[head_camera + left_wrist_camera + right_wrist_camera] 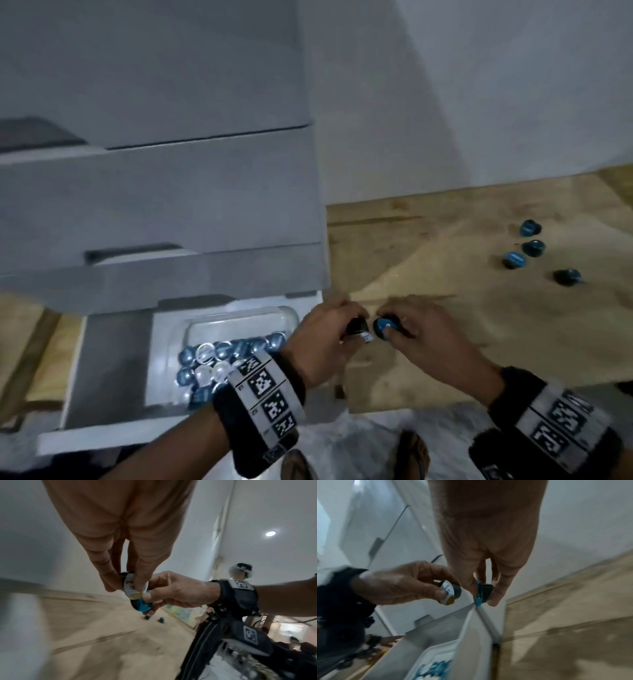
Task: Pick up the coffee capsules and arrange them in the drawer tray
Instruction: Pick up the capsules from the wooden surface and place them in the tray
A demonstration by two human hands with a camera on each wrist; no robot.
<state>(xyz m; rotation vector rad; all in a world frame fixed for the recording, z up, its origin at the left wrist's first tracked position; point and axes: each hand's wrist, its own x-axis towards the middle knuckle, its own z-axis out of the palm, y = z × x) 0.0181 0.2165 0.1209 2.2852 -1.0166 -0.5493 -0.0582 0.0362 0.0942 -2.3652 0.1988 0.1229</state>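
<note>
Left hand (329, 325) pinches a white-lid capsule (359, 330), thumb and fingers curled round its dark body, and right beside it the right hand (414, 329) pinches a blue-lid capsule (385, 325) the same way. Both hands meet in the middle of the head view, just right of the open drawer (113, 370), the two capsules nearly touching, lid edges close together. From the left wrist view the white lid faces the camera with small print on it and a yellow patch at its lower edge, the blue lid (142, 605) sitting just below it in the other hand's fingers (149, 595). From the right wrist view the blue-lid capsule is seen edge on, held over the drawer's right corner, thumb on one side and fingertips on the other.

Down in the drawer a clear tray (287, 317) sits at the right end, and a cluster of capsules (222, 356) fills its near part, blue and silvery lids packed side by side; the wrist band hides some of them. Far right on the wooden board (462, 257), four loose capsules (532, 248) lie well apart from the hands, three close together and one a little nearer. Grey closed drawers (171, 192) stack above the open one, with a pale wall behind the board
</note>
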